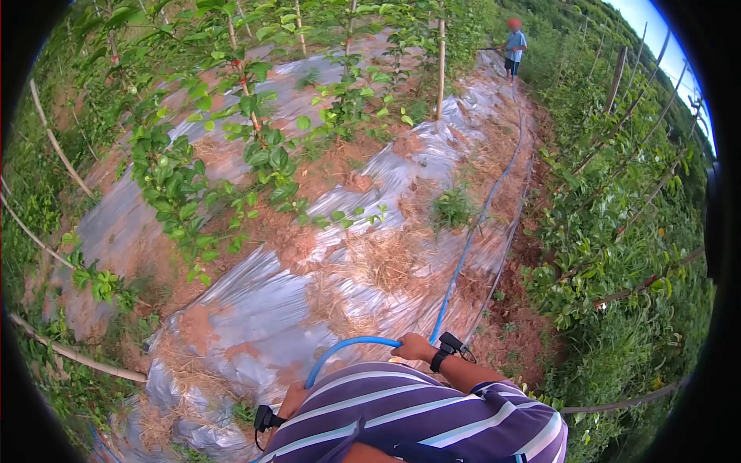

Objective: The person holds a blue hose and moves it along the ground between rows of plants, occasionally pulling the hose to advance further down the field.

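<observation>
A blue hose (351, 341) arches in front of the striped shirt. My right hand (414, 347) is closed round it, with a black device strapped at the wrist. At the lower left, my left hand (293, 400) is beside the hose's other end of the arch; the shirt partly hides it, and its fingers cannot be made out. From my right hand, the hose runs up along the path toward a person (515, 48) in a light blue shirt, who stands far off.
Silvery plastic sheeting (255, 309) with straw and reddish soil covers the ground. Leafy young trees (270, 158) and stakes stand at the left and top. Dense green plants (602, 231) line the right side. A dark thin pipe (505, 251) runs beside the hose.
</observation>
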Action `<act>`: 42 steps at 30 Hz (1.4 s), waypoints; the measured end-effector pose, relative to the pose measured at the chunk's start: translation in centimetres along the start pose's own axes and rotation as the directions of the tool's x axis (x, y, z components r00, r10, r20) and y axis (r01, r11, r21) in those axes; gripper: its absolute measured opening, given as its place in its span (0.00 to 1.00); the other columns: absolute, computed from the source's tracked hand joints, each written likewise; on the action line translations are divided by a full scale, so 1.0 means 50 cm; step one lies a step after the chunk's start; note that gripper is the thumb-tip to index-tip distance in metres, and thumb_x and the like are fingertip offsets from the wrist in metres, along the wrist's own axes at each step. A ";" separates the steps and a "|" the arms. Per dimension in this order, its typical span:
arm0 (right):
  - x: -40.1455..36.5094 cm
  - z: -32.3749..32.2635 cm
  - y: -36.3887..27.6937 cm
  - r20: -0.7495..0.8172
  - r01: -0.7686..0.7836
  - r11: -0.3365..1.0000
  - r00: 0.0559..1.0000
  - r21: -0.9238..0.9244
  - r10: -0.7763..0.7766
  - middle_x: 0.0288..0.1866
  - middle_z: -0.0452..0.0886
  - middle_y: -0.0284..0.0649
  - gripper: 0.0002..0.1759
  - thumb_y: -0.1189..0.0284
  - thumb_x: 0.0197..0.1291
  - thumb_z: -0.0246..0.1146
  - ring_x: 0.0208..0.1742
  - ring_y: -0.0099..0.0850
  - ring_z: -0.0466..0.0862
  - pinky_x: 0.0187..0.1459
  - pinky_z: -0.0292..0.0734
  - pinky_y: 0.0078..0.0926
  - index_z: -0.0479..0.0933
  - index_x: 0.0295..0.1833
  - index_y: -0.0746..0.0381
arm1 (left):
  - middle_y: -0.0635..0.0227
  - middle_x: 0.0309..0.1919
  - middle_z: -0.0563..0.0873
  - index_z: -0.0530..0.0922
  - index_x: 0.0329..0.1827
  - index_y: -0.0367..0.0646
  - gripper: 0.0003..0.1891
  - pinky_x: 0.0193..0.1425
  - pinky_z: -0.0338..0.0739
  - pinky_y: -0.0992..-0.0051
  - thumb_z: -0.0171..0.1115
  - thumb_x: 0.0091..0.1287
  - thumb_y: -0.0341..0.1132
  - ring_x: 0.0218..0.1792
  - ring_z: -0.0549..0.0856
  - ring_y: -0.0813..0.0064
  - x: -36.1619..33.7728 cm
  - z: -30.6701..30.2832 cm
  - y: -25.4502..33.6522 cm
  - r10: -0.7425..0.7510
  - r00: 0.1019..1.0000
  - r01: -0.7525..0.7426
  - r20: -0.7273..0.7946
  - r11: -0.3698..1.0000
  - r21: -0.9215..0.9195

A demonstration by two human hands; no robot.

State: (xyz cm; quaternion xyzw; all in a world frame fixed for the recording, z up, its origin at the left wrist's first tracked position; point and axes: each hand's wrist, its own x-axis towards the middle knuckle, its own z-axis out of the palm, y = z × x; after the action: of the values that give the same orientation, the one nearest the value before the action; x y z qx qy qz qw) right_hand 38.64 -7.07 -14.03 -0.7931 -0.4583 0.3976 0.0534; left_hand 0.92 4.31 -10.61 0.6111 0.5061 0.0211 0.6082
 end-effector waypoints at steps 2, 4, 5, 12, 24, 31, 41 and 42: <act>0.000 0.000 0.001 0.003 -0.005 1.000 1.000 0.002 0.005 0.39 0.87 0.48 0.22 0.50 0.50 0.65 0.42 0.47 0.86 0.45 0.80 0.43 0.87 0.42 0.54 | 0.72 0.24 0.83 0.85 0.38 0.33 0.18 0.32 0.74 0.75 0.66 0.67 0.44 0.28 0.78 0.84 0.022 -0.001 -0.028 0.011 1.000 -0.011 0.009 1.000 0.004; 0.005 0.002 0.005 -0.001 0.009 1.000 1.000 0.004 -0.009 0.38 0.87 0.48 0.22 0.50 0.50 0.66 0.42 0.47 0.86 0.45 0.80 0.43 0.87 0.42 0.54 | 0.72 0.24 0.83 0.85 0.38 0.33 0.18 0.32 0.74 0.76 0.66 0.67 0.44 0.28 0.78 0.84 0.059 -0.002 -0.068 0.093 0.994 -0.098 0.050 0.990 0.099; 0.006 0.002 0.007 0.000 0.008 1.000 1.000 0.004 -0.008 0.38 0.87 0.48 0.22 0.50 0.50 0.66 0.42 0.47 0.86 0.45 0.80 0.43 0.87 0.42 0.54 | 0.72 0.24 0.83 0.85 0.38 0.33 0.18 0.32 0.74 0.76 0.66 0.67 0.44 0.28 0.78 0.84 0.043 0.001 -0.028 0.093 0.994 -0.098 0.051 0.990 0.099; -0.009 -0.013 -0.011 0.014 0.029 0.999 0.999 -0.015 -0.029 0.39 0.85 0.51 0.26 0.45 0.54 0.62 0.44 0.50 0.85 0.47 0.79 0.45 0.86 0.45 0.55 | 0.72 0.23 0.82 0.84 0.37 0.34 0.17 0.31 0.73 0.75 0.65 0.67 0.44 0.28 0.77 0.84 0.021 0.000 0.043 0.128 0.990 -0.101 -0.060 0.936 0.336; 0.006 -0.006 -0.017 -0.003 0.030 1.000 1.000 -0.002 -0.030 0.39 0.86 0.50 0.25 0.46 0.53 0.64 0.43 0.49 0.85 0.46 0.79 0.44 0.87 0.43 0.55 | 0.72 0.22 0.81 0.82 0.36 0.34 0.16 0.31 0.72 0.74 0.65 0.67 0.42 0.27 0.76 0.83 0.025 -0.013 -0.015 0.090 0.995 -0.082 -0.030 0.976 0.202; 0.019 0.000 -0.016 -0.005 0.035 0.999 0.999 -0.014 -0.035 0.37 0.85 0.52 0.24 0.46 0.53 0.64 0.41 0.50 0.85 0.44 0.79 0.45 0.87 0.42 0.55 | 0.72 0.22 0.81 0.82 0.34 0.35 0.16 0.31 0.72 0.74 0.65 0.67 0.43 0.27 0.77 0.83 -0.016 -0.015 0.044 0.009 0.999 -0.007 -0.035 0.998 0.065; 0.028 0.000 -0.017 0.019 0.051 0.998 0.999 -0.032 -0.050 0.37 0.85 0.53 0.25 0.46 0.53 0.64 0.41 0.51 0.85 0.45 0.79 0.45 0.86 0.43 0.56 | 0.74 0.22 0.80 0.82 0.33 0.36 0.15 0.30 0.72 0.75 0.65 0.67 0.43 0.27 0.76 0.84 -0.010 -0.013 0.018 -0.030 0.999 0.030 -0.016 1.000 -0.009; 0.027 -0.001 -0.019 0.019 0.039 0.998 0.999 -0.040 -0.039 0.39 0.85 0.52 0.24 0.48 0.51 0.64 0.42 0.50 0.85 0.46 0.80 0.45 0.87 0.43 0.57 | 0.74 0.22 0.80 0.82 0.33 0.36 0.15 0.30 0.72 0.75 0.65 0.67 0.43 0.27 0.76 0.84 -0.015 -0.014 0.029 -0.015 1.000 0.015 -0.023 1.000 -0.002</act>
State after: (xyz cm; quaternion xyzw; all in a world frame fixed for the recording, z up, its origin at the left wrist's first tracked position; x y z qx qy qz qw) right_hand 38.40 -5.47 -14.37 -0.7814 -0.4822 0.3941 0.0409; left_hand 0.96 4.69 -8.90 0.6065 0.5175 0.0239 0.6032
